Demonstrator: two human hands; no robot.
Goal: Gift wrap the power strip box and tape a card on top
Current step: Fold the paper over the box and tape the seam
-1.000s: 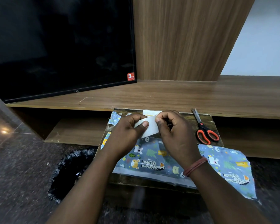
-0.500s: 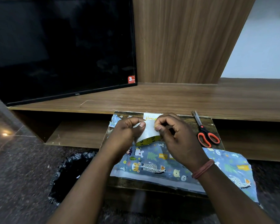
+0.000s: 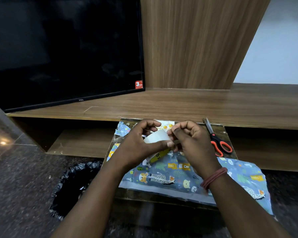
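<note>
My left hand (image 3: 138, 145) grips a roll of clear tape (image 3: 156, 138) with a yellow core, held above the table. My right hand (image 3: 191, 141) pinches at the roll's right edge, where the tape end seems to be. Under both hands lies blue wrapping paper (image 3: 170, 176) printed with animals, spread over a small dark wooden table (image 3: 162, 200). A white card (image 3: 167, 125) with yellow print peeks out behind my fingers at the table's far edge. The power strip box is hidden from me.
Orange-handled scissors (image 3: 217, 141) lie at the table's far right corner. A scrap of wrapping paper (image 3: 121, 130) sits at the far left corner. A bin lined with a black bag (image 3: 70, 186) stands on the floor to the left. A wooden TV shelf (image 3: 179, 103) and a TV (image 3: 64, 48) are behind.
The roll has tilted so its yellow core shows underneath. My right fingers have shifted along the roll's edge and my left thumb now lies across its front.
</note>
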